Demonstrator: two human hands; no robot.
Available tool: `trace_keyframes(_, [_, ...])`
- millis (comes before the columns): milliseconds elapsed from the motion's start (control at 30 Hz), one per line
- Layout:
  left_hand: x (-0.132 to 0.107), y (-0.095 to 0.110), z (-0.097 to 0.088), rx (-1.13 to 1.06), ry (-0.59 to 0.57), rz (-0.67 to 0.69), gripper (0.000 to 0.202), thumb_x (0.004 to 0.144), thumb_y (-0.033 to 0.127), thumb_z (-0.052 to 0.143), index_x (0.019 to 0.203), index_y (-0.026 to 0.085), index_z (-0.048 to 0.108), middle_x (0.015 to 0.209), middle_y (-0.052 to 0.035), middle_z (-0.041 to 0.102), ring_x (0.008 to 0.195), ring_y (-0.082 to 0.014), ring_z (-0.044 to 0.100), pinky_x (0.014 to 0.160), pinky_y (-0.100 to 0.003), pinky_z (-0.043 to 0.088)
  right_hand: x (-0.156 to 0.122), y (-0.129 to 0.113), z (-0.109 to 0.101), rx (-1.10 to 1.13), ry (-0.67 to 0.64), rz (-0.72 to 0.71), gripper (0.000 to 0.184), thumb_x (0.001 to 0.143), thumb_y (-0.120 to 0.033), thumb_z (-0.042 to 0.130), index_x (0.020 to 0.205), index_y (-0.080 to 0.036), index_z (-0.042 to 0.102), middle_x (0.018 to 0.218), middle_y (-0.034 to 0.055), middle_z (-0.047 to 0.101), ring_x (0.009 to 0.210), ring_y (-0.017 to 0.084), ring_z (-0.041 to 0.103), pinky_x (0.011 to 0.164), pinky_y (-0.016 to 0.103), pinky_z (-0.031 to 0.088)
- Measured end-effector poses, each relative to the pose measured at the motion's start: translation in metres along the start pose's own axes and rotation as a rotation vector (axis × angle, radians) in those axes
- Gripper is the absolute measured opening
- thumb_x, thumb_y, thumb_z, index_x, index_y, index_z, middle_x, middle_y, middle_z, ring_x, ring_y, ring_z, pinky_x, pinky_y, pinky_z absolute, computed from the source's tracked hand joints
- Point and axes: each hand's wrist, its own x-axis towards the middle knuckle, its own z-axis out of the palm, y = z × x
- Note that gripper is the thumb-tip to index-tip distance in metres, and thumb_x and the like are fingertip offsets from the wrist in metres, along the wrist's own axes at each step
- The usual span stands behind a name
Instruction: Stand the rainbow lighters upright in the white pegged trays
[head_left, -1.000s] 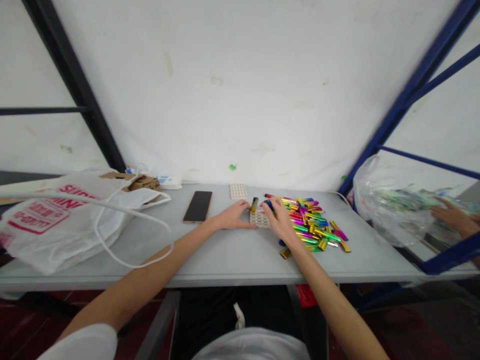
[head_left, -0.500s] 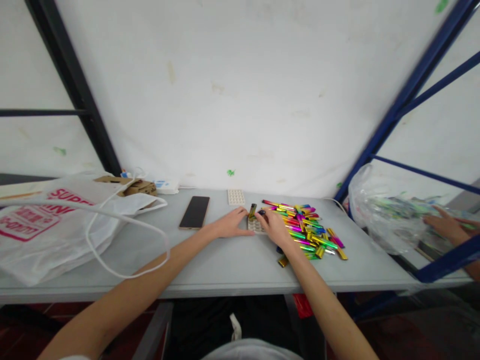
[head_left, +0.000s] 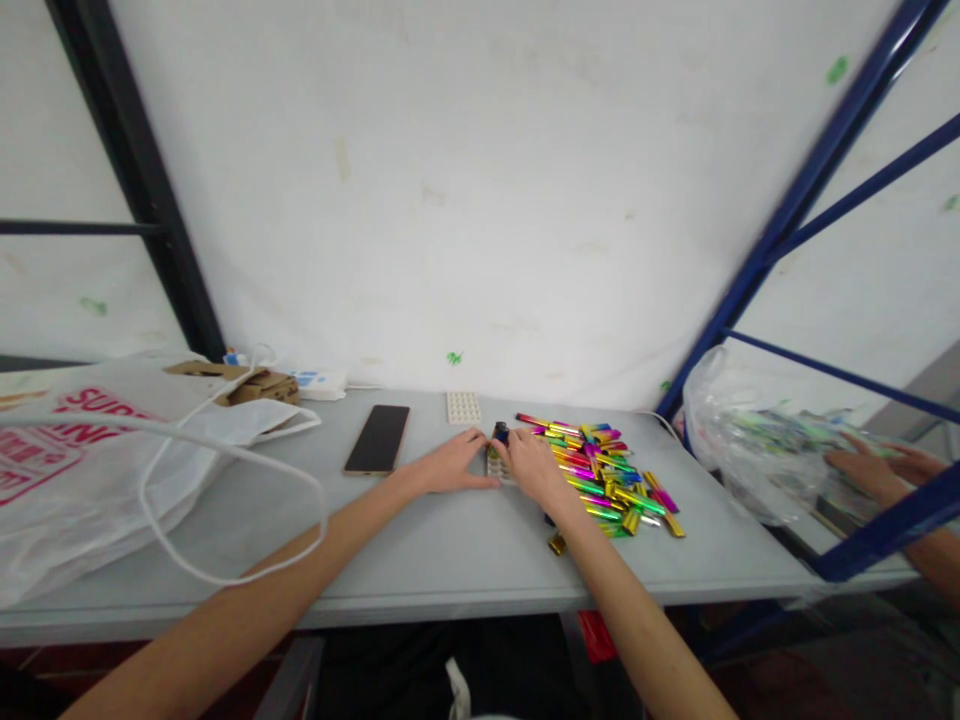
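A small white perforated tray (head_left: 496, 468) lies on the grey table (head_left: 420, 540), mostly covered by my hands. My left hand (head_left: 450, 465) lies flat beside it, fingers resting against its left edge. My right hand (head_left: 531, 464) pinches a dark blue tube (head_left: 500, 435) upright over the tray, next to a yellow tube standing in it. A heap of several shiny coloured tubes (head_left: 604, 465) spreads to the right of my right hand. One gold tube (head_left: 556, 543) lies apart near my right forearm.
A second white tray (head_left: 463, 407) and a dark phone (head_left: 378, 438) lie further back. A white plastic bag with red print (head_left: 82, 470) fills the left side. Another person's hands (head_left: 874, 470) work at a clear bag (head_left: 742, 440) on the right, behind blue frame bars.
My right hand has carried the dark blue tube left from the heap's edge to above the tray. The view has drifted down and right. My left hand has stayed at the tray.
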Motion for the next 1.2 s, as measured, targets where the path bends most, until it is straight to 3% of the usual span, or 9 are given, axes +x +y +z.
trace_keyframes(167, [0.0, 0.003, -0.001, 0.029, -0.002, -0.022, 0.062, 0.085, 0.068, 0.073, 0.121, 0.018, 0.063, 0.124, -0.0124, 0.061, 0.118, -0.0326, 0.061, 0.109, -0.046, 0.048, -0.007, 0.006, -0.006, 0.072, 0.006, -0.02, 0.035, 0.108, -0.048, 0.049, 0.108, -0.017, 0.066, 0.107, 0.0154, 0.074, 0.102, 0.028, 0.069, 0.089, 0.035, 0.047])
trace_keyframes(367, [-0.001, 0.001, -0.001, 0.043, 0.002, -0.042, 0.068, 0.084, 0.068, 0.074, 0.128, 0.02, 0.06, 0.129, -0.012, 0.06, 0.121, -0.0319, 0.061, 0.112, -0.043, 0.046, -0.018, 0.06, -0.024, 0.257, 0.111, 0.071, 0.027, 0.107, -0.035, 0.049, 0.103, -0.018, 0.069, 0.096, 0.0099, 0.075, 0.092, 0.024, 0.068, 0.085, 0.033, 0.047])
trace_keyframes(567, [-0.001, 0.001, -0.002, 0.061, 0.006, -0.053, 0.066, 0.083, 0.069, 0.075, 0.126, 0.02, 0.062, 0.13, -0.0131, 0.062, 0.121, -0.0336, 0.061, 0.111, -0.043, 0.048, -0.027, 0.097, -0.027, 0.162, 0.044, 0.103, 0.015, 0.098, -0.027, 0.064, 0.098, -0.017, 0.075, 0.106, 0.0137, 0.074, 0.1, 0.026, 0.067, 0.092, 0.035, 0.047])
trace_keyframes(800, [-0.001, 0.003, -0.003, 0.071, -0.013, -0.071, 0.069, 0.083, 0.07, 0.074, 0.128, 0.019, 0.06, 0.132, -0.0139, 0.06, 0.124, -0.0345, 0.06, 0.113, -0.045, 0.046, -0.024, 0.103, -0.037, 0.243, -0.031, 0.013, 0.015, 0.096, -0.025, 0.063, 0.088, -0.018, 0.074, 0.092, 0.0095, 0.076, 0.087, 0.024, 0.068, 0.082, 0.032, 0.047])
trace_keyframes(867, [-0.001, 0.003, -0.003, 0.072, -0.02, -0.071, 0.071, 0.084, 0.07, 0.072, 0.13, 0.018, 0.059, 0.133, -0.0142, 0.059, 0.125, -0.0342, 0.06, 0.113, -0.045, 0.046, -0.024, 0.104, -0.04, 0.296, 0.053, 0.063, 0.015, 0.097, -0.03, 0.061, 0.097, -0.019, 0.072, 0.088, 0.0076, 0.076, 0.08, 0.023, 0.067, 0.078, 0.031, 0.046])
trace_keyframes(967, [-0.001, 0.003, -0.004, 0.075, -0.019, -0.061, 0.071, 0.085, 0.07, 0.072, 0.131, 0.019, 0.059, 0.133, -0.0138, 0.059, 0.124, -0.0333, 0.06, 0.114, -0.044, 0.045, -0.025, 0.103, -0.045, 0.448, 0.254, 0.2, 0.031, 0.103, -0.044, 0.051, 0.116, -0.021, 0.067, 0.073, 0.0015, 0.071, 0.066, 0.021, 0.063, 0.071, 0.03, 0.044])
trace_keyframes(1033, [-0.001, 0.003, -0.004, 0.077, -0.012, -0.051, 0.07, 0.084, 0.071, 0.072, 0.13, 0.02, 0.059, 0.132, -0.0128, 0.06, 0.123, -0.0326, 0.06, 0.114, -0.043, 0.045, -0.024, 0.1, -0.046, 0.549, 0.343, 0.274, 0.042, 0.104, -0.054, 0.043, 0.116, -0.021, 0.067, 0.064, -0.0016, 0.065, 0.058, 0.019, 0.058, 0.065, 0.029, 0.042])
trace_keyframes(1200, [0.0, 0.004, -0.006, 0.083, -0.034, -0.062, 0.072, 0.085, 0.074, 0.07, 0.131, 0.019, 0.059, 0.134, -0.0131, 0.059, 0.125, -0.0326, 0.059, 0.115, -0.044, 0.044, -0.016, 0.086, -0.037, 0.73, 0.335, 0.274, 0.051, 0.1, -0.06, 0.041, 0.104, -0.02, 0.073, 0.07, 0.0017, 0.064, 0.064, 0.021, 0.057, 0.063, 0.03, 0.043])
